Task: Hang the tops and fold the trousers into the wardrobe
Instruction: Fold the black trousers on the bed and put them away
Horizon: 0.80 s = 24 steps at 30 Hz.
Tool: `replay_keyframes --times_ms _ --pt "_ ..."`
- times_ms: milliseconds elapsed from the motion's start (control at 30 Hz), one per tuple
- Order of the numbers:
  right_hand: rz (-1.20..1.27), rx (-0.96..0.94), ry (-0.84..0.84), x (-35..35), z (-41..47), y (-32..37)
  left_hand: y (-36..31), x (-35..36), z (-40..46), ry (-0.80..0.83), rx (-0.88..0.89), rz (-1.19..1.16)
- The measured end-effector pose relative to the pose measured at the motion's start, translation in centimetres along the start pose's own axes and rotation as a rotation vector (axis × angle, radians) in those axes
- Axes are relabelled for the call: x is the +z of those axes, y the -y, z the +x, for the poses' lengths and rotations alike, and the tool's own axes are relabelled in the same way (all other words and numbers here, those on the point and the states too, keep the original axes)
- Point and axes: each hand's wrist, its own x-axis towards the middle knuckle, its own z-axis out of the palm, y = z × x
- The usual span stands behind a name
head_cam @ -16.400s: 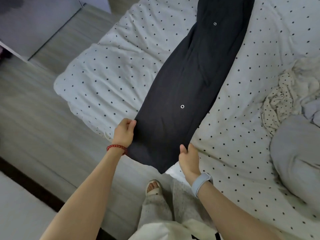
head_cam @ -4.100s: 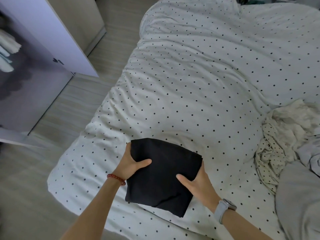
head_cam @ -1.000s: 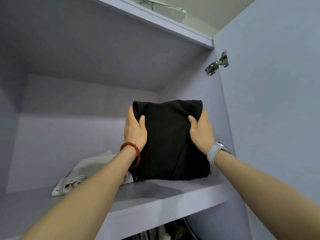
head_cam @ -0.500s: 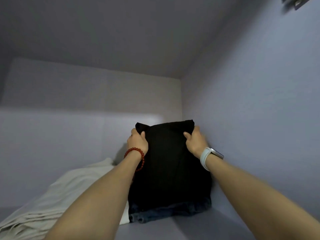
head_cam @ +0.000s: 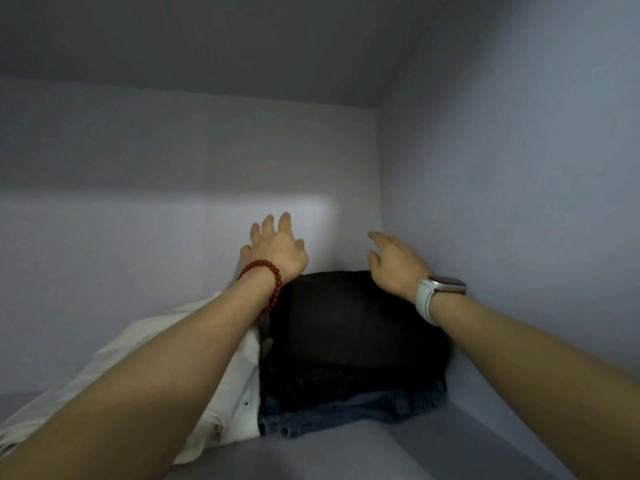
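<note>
The folded black trousers lie flat on a wardrobe shelf, stacked on a folded pair of blue jeans in the right back corner. My left hand, with a red bead bracelet, hovers above the far left edge of the stack with its fingers spread. My right hand, with a pale watch on the wrist, hovers above the far right edge, fingers relaxed. Neither hand holds anything.
A folded white garment lies on the shelf to the left of the stack, partly under my left forearm. The wardrobe's right side wall and back wall close in the shelf, and its ceiling panel is just above.
Both hands let go of the black trousers and lifted off them. The trousers, held tilted before, now lie flat on the jeans.
</note>
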Motion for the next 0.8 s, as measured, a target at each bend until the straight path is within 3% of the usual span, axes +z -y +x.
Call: replay_keyframes --times_ms 67,200,367,433,533,667,800 --pt "-0.054 -0.043 0.028 -0.1 -1.4 0.9 -1.2 0.2 -1.4 0.074 0.097 -0.006" --pt "-0.048 0.092 0.283 3.1 -4.3 -0.4 -2.5 3.8 -4.3 0.431 0.097 0.052" --pt "-0.025 0.120 0.463 4.0 -4.7 -1.1 -1.4 5.7 -5.2 0.435 0.105 0.127" --pt "-0.115 0.090 0.448 2.4 -5.0 -0.2 -1.7 4.6 -5.4 0.382 0.120 0.183" --pt "-0.192 -0.021 0.234 -2.3 -5.4 1.8 -2.7 -0.2 -4.8 0.143 0.189 0.257" --pt "-0.085 -0.109 -0.076 -8.3 -8.1 5.2 -3.3 -7.5 -6.7 -0.159 0.287 0.142" --pt "0.061 -0.132 -0.201 -11.2 -14.1 9.2 -2.6 -12.2 -13.3 -0.316 0.400 0.047"
